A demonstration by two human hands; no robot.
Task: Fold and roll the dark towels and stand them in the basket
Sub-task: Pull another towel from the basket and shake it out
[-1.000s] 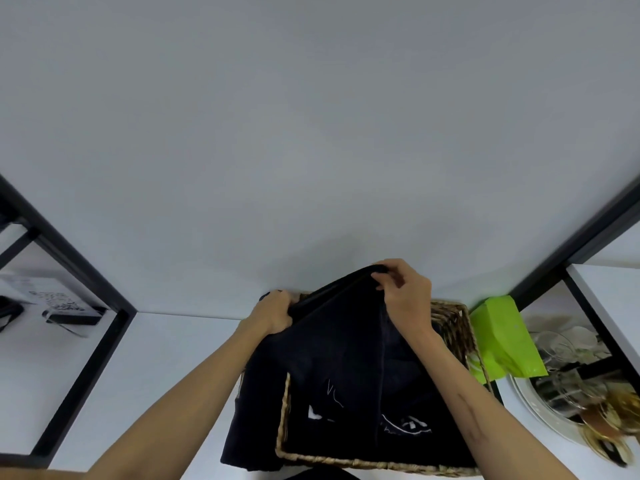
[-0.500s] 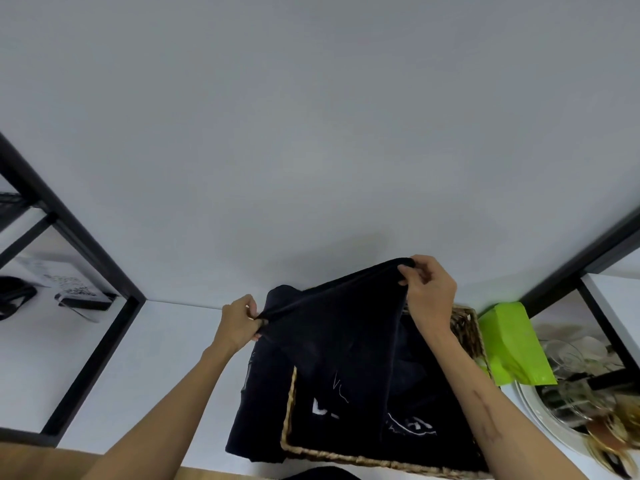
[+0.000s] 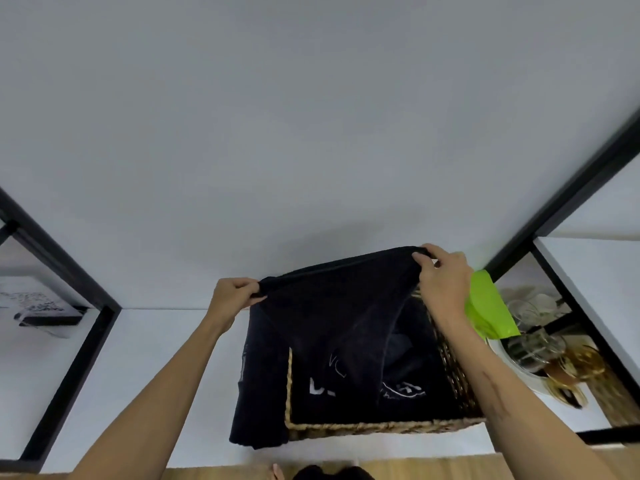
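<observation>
You are holding a dark towel [image 3: 332,306] up by its top edge, stretched between both hands above the woven basket [image 3: 381,427]. Your left hand [image 3: 232,296] is curling its fingers tightly round the towel's left corner, bunching the cloth in its grip. Your right hand [image 3: 441,277] is pinching the right corner between thumb and fingertips, and it is sitting higher than the left, so the top edge is slanting upward to the right. The cloth is hanging down from that edge in a sagging fold, its lower part dropping into the basket. The basket is sitting on the white desk [image 3: 145,368] close to the near edge, and more dark fabric with white printed marks [image 3: 363,386] is lying inside it. Another dark piece [image 3: 258,386] is draping over the basket's left wall and down onto the desk. Just beside your right hand a bright green bag [image 3: 490,311] is lying at the basket's right, and beyond it glassware [image 3: 535,344] is resting on a white round tray [image 3: 512,370]. Black frame bars [image 3: 568,188] are standing to either side.
</observation>
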